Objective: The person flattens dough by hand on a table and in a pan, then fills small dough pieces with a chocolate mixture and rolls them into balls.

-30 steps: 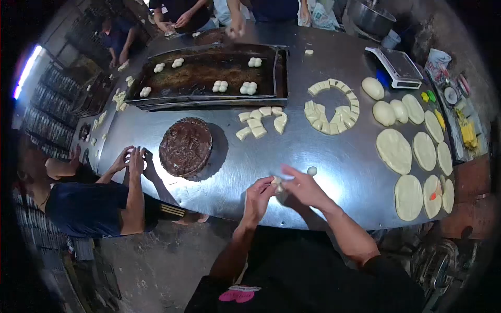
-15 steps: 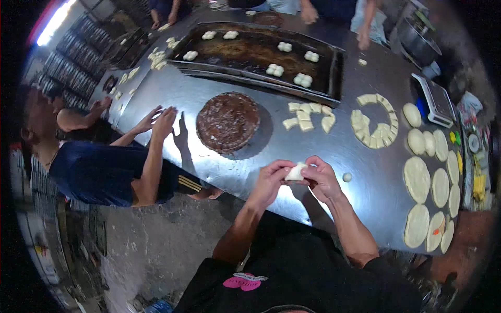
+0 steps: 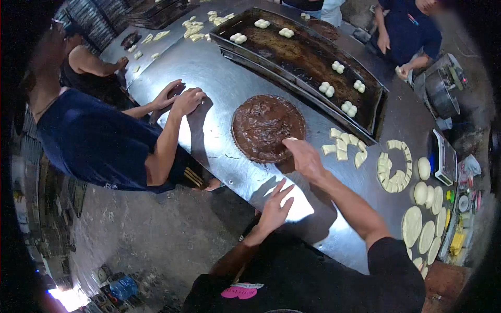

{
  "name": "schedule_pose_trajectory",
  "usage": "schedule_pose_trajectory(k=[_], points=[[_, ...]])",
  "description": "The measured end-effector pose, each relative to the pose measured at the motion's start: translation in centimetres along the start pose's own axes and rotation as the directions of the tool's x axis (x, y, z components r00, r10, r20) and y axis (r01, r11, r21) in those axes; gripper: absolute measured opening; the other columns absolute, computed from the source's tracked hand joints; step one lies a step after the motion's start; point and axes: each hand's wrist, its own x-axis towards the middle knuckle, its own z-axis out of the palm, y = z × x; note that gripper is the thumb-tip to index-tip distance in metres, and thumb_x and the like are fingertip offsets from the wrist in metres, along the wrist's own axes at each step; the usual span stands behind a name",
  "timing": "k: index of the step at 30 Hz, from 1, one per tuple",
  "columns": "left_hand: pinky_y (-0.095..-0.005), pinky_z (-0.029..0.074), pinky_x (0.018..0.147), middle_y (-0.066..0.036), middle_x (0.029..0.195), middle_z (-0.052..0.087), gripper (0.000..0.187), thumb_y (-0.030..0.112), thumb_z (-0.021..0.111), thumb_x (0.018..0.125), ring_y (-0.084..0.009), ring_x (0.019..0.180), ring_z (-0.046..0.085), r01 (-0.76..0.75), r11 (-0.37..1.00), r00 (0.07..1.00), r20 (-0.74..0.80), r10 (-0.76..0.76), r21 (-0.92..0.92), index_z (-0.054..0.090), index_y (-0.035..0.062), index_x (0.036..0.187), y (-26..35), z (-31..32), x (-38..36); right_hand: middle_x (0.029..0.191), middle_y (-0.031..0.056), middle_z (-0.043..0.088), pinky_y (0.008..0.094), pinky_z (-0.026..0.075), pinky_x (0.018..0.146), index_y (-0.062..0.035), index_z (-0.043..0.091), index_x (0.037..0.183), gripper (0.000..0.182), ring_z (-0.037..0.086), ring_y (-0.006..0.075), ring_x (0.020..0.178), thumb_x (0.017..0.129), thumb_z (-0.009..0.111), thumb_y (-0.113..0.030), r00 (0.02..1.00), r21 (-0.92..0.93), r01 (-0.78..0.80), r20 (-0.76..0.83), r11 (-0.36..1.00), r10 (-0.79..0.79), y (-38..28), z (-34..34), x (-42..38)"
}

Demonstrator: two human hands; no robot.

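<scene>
My right hand reaches over the right rim of a round pan of dark brown, glossy paste. Its fingers are closed, and a bit of a white dough piece shows at the fingertips; most of the dough is hidden behind the hand. My left hand hovers near the front edge of the metal table, fingers spread and nothing in them. To the right of the pan lie cut dough pieces and a ring of dough slices.
A long baking tray holding clusters of small dough balls lies behind the pan. Flat dough ovals and a scale are at right. A co-worker in a dark blue shirt stands at left, hands over the table.
My hands have parted. The right one has moved from in front of me to the brown paste with the dough; the left has let go and opened. The view has turned left.
</scene>
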Motion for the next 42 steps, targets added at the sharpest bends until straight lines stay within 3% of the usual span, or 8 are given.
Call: schedule_pose_trajectory(k=[5, 9, 11, 16, 23, 28, 31, 42], points=[[-0.0312, 0.05, 0.086, -0.018, 0.125, 0.057, 0.03, 0.013, 0.06, 0.09, -0.025, 0.111, 0.059, 0.089, 0.99, 0.989, -0.107, -0.101, -0.11, 0.061, 0.0059, 0.12, -2.4, -3.7, -1.1, 0.087, 0.0105, 0.065, 0.0378, 0.047, 0.069, -0.0069, 0.057, 0.106, 0.027, 0.064, 0.0252, 0.089, 0.08, 0.054, -0.012, 0.797, -0.216, 0.552, 0.422, 0.805, -0.433, 1.7, 1.3, 1.2], [-0.032, 0.05, 0.089, -0.015, 0.126, 0.056, 0.031, 0.014, 0.056, 0.093, -0.0236, 0.112, 0.057, 0.202, 0.946, 0.975, -0.035, -0.217, -0.254, 0.059, 0.0014, 0.121, -3.4, -3.1, 0.2, 0.092, 0.0097, 0.067, 0.0374, 0.048, 0.07, -0.0096, 0.058, 0.108, 0.026, 0.065, 0.0272, 0.09, 0.083, 0.054, -0.009, 0.791, -0.193, 0.44, 0.546, 0.877, -0.277, -0.2, 1.1, 2.2], [-0.0362, 0.048, 0.093, -0.012, 0.124, 0.056, 0.03, 0.012, 0.052, 0.095, -0.023, 0.112, 0.056, 0.304, 0.579, 0.901, 0.029, -0.434, -0.757, 0.056, -0.0018, 0.121, -1.4, -2.0, 1.8, 0.096, 0.0126, 0.067, 0.0402, 0.049, 0.071, -0.0092, 0.057, 0.113, 0.029, 0.064, 0.027, 0.09, 0.086, 0.05, -0.003, 0.828, -0.084, -0.144, 0.535, 0.986, 0.167, -0.5, 1.2, 3.0], [-0.0413, 0.049, 0.094, -0.012, 0.116, 0.058, 0.026, 0.012, 0.051, 0.096, -0.0228, 0.108, 0.058, 0.178, 0.34, 0.896, 0.01, -0.443, -0.923, 0.055, -0.002, 0.118, 3.1, -0.2, 3.2, 0.1, 0.0089, 0.058, 0.0291, 0.056, 0.064, -0.0021, 0.05, 0.128, 0.051, 0.064, 0.0204, 0.087, 0.079, 0.044, 0.009, 0.5, 0.567, -0.816, 0.789, -0.111, 0.356, -1.9, -2.7, 0.2], [-0.0277, 0.052, 0.078, -0.009, 0.102, 0.062, 0.018, 0.007, 0.061, 0.091, -0.0137, 0.089, 0.061, 0.091, 0.564, 0.908, -0.164, -0.385, -0.821, 0.061, -0.0015, 0.107, 4.4, 4.1, 1.3, 0.11, 0.0154, 0.061, 0.0331, 0.053, 0.082, 0.0045, 0.052, 0.123, 0.047, 0.063, 0.0228, 0.098, 0.078, 0.045, 0.013, 0.551, 0.767, -0.576, 0.62, -0.284, 0.558, -4.7, -8.2, -8.4], [-0.0246, 0.051, 0.076, -0.009, 0.098, 0.064, 0.022, 0.007, 0.063, 0.09, -0.0137, 0.08, 0.062, 0.144, 0.641, 0.931, -0.115, -0.345, -0.754, 0.063, -0.0027, 0.109, 8.3, 7.2, -0.1, 0.118, 0.0239, 0.06, 0.0363, 0.051, 0.091, 0.0017, 0.056, 0.123, 0.038, 0.06, 0.0356, 0.11, 0.085, 0.052, 0.002, 0.904, 0.228, -0.368, -0.139, 0.901, 0.405, -9.0, -10.2, -12.9], [-0.0254, 0.048, 0.08, -0.006, 0.102, 0.063, 0.017, 0.004, 0.062, 0.088, -0.0141, 0.09, 0.06, -0.006, 0.943, 0.952, -0.29, -0.096, -0.333, 0.064, -0.0053, 0.101, 8.4, 7.2, -1.0, 0.116, 0.0225, 0.061, 0.0367, 0.055, 0.084, 0.001, 0.06, 0.117, 0.032, 0.062, 0.037, 0.103, 0.086, 0.054, 0.002, 0.945, 0.16, -0.267, -0.148, 0.95, 0.29, -9.6, -11.5, -14.0], [-0.0328, 0.053, 0.087, -0.01, 0.111, 0.061, 0.027, 0.011, 0.054, 0.096, -0.0179, 0.1, 0.061, 0.366, 0.454, 0.929, 0.347, -0.128, -0.812, 0.056, -0.0012, 0.119, 4.8, 1.0, 2.7, 0.09, 0.0117, 0.062, 0.0314, 0.053, 0.069, -0.0001, 0.064, 0.097, 0.016, 0.064, 0.0231, 0.079, 0.082, 0.066, -0.004, 0.911, 0.2, -0.409, 0.027, 0.89, 0.412, -8.1, -9.0, -9.4]])
